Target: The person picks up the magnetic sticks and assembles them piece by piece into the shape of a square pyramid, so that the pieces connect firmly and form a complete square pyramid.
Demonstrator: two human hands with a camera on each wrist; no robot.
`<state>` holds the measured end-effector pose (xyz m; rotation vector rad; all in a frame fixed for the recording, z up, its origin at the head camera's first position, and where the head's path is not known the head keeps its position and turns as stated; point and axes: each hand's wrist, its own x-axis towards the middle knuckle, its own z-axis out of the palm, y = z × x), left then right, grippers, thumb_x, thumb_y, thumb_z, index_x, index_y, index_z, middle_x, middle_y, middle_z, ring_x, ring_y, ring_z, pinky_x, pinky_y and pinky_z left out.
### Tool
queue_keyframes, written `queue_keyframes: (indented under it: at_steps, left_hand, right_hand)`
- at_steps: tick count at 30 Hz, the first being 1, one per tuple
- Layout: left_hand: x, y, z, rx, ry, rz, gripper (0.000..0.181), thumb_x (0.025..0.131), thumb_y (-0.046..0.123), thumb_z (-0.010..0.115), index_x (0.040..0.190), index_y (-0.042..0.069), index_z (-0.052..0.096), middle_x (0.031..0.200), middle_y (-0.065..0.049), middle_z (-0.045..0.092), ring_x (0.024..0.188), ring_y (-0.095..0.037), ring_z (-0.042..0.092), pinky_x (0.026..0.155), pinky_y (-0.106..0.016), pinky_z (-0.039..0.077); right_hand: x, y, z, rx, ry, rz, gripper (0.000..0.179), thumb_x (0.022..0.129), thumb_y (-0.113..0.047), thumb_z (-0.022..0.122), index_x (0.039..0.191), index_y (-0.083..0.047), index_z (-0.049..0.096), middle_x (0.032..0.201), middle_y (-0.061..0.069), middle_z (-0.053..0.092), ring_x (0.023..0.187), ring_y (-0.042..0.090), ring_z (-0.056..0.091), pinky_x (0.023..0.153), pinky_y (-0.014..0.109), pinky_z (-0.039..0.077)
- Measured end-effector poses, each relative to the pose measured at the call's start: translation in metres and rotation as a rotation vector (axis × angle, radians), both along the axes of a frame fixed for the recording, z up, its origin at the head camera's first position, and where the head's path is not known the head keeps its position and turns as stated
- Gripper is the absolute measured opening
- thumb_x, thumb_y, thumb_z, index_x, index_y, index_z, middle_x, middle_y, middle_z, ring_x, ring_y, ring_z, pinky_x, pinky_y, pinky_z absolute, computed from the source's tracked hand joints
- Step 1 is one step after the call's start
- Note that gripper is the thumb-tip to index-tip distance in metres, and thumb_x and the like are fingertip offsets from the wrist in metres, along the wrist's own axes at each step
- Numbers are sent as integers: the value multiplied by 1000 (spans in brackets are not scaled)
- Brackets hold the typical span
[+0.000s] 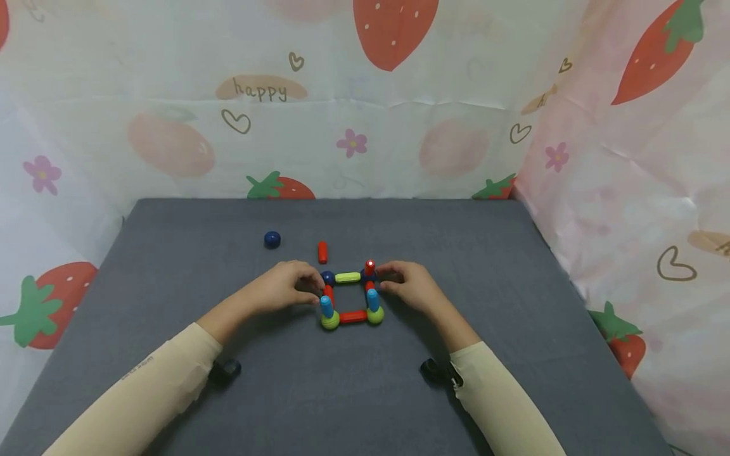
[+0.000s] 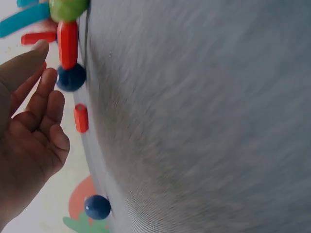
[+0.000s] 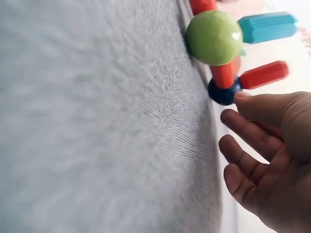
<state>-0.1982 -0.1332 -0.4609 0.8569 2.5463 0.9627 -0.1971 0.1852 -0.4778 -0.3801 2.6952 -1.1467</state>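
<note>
A square frame of magnetic rods and balls lies on the grey table. Its near corners are a left green ball (image 1: 330,321) and a right green ball (image 3: 214,38), each with a blue rod (image 1: 372,299) standing up. Dark blue balls form the far corners, and an upright red rod (image 3: 264,74) rises from the right one. My left hand (image 1: 289,284) is beside the left blue ball (image 2: 71,77), thumb and fingers apart. At the right blue ball (image 3: 224,92), my right hand (image 3: 272,150) has its thumb tip right at the ball, fingers loosely bent.
Behind the frame lies a loose red rod (image 1: 322,252). A loose dark blue ball (image 1: 272,239) sits farther left. Strawberry-printed cloth (image 1: 388,126) hangs along the table's back and sides. Dark wrist devices (image 1: 225,372) show beside both sleeves.
</note>
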Motion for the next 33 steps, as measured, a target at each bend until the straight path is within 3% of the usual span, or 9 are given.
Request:
queue_keyframes:
  at_steps: [5, 10, 16, 24, 33]
  left_hand:
    - [-16, 0, -1, -18, 21, 77, 27, 90, 25, 82, 113, 17, 72, 113, 2, 68, 100, -17, 62, 87, -37, 53]
    - [-27, 2, -5, -40, 22, 92, 36, 92, 26, 79, 125, 14, 69, 124, -3, 67, 111, -23, 61, 93, -43, 52]
    - [-35, 5, -8, -61, -3, 97, 39, 92, 26, 79, 129, 16, 70, 127, -3, 68, 116, -25, 60, 97, -46, 50]
    - [-36, 6, -13, -97, -25, 85, 35, 93, 28, 78, 127, 20, 72, 125, 1, 71, 116, -23, 60, 99, -45, 50]
    - [-34, 8, -11, -84, -69, 100, 35, 92, 26, 80, 123, 15, 71, 120, -1, 73, 112, -19, 66, 96, -41, 54]
  right_hand:
    - [20, 8, 5, 16, 4, 41, 29, 97, -19, 73, 125, -21, 73, 119, -7, 73, 97, 13, 63, 86, 37, 52]
    - [39, 10, 6, -11, -62, 90, 36, 93, -15, 77, 129, -19, 70, 122, -5, 72, 100, 13, 63, 87, 35, 52]
    - [52, 1, 7, -14, -115, 45, 49, 85, -25, 86, 130, -23, 68, 120, -9, 71, 103, 14, 61, 87, 35, 52]
    - [54, -7, 3, -3, -71, -56, 44, 82, -26, 89, 122, -23, 72, 109, -10, 72, 97, 13, 61, 83, 35, 52]
    - [51, -1, -1, -54, -61, -82, 37, 84, -24, 86, 119, -21, 74, 103, -5, 71, 93, 13, 64, 75, 33, 54]
